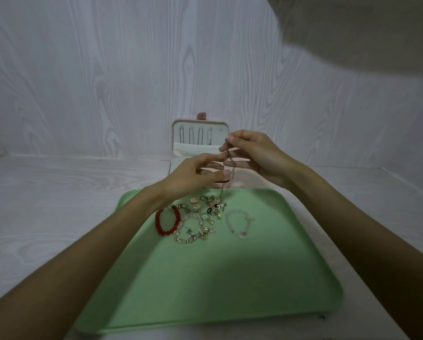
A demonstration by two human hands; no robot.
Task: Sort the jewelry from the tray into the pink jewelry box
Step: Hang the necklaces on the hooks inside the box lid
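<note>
A green tray [230,278] lies in front of me. At its far end sit a red bead bracelet [167,220], a pale bead bracelet [238,222] and a pile of earrings and charms [205,212]. Behind the tray stands the pink jewelry box [200,138], its lid upright with several chains hanging inside. My right hand [257,158] pinches the top of a thin chain [232,168] that hangs down to the tray. My left hand [195,175] holds the same chain lower down, in front of the box.
The tray and the box rest on a white wood-grain table [46,204]. A white wood-grain wall [107,69] rises behind the box. A dark shadow covers the upper right corner.
</note>
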